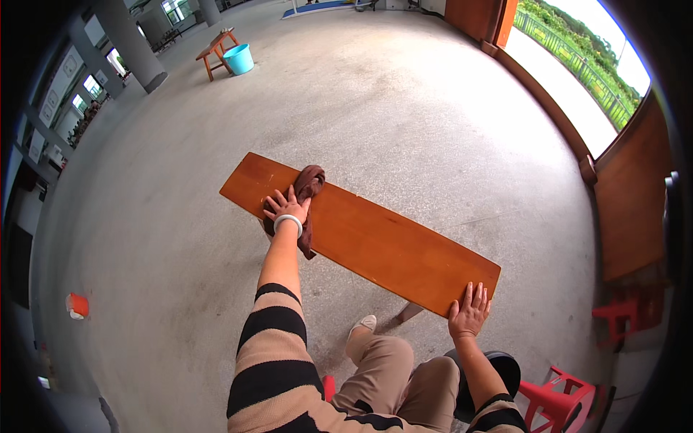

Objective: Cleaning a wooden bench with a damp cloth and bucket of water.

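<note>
A long wooden bench (390,241) with a glossy orange-brown top stands slantwise before me. My left hand (288,208), with a pale bangle at the wrist, lies spread flat over a dark brown cloth (310,181) toward the bench's far left end. Part of the cloth bunches up beyond my fingers, and a tail of it hangs over the near edge. At the opposite end, my right hand (470,314) rests on the near right corner, fingers extended on the wood and holding nothing. Most of the bench's legs are hidden under the top.
A light blue bucket (239,59) stands beside another wooden bench (217,52) at the far left. Red plastic stools (560,398) and a black round object (495,373) are close on my right. An orange container (77,306) sits at left. An open doorway (568,70) is at upper right.
</note>
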### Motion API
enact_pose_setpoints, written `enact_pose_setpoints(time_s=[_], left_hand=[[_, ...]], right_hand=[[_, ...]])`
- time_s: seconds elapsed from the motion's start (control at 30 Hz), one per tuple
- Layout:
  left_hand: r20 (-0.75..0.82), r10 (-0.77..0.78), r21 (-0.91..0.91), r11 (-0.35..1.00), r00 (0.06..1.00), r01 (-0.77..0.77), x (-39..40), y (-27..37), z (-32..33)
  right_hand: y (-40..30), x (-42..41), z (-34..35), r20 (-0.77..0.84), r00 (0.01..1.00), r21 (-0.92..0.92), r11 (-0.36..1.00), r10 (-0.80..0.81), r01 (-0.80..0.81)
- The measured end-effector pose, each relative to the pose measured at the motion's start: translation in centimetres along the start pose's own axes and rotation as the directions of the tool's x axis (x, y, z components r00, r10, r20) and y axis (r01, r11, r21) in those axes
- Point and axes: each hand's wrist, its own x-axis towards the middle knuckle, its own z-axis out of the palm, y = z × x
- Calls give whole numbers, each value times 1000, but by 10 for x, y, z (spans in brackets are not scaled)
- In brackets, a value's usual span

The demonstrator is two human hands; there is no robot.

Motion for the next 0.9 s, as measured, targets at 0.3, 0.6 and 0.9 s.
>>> enact_pose_setpoints(time_s=[0.3, 0.6, 0.9], left_hand=[[-156, 164, 6, 986, 974, -165, -67, 44, 23], [-194, 705, -27, 691, 682, -722, -239, 107, 88], [-202, 854, 2, 489, 479, -872, -181, 100, 74]], right_hand=[[-2, 8, -12, -27, 1000, 14, 1000, -3, 4], [1, 1, -9, 33, 999, -16, 999, 32, -32], [3, 9, -6, -6, 1000, -60, 998, 7, -8]])
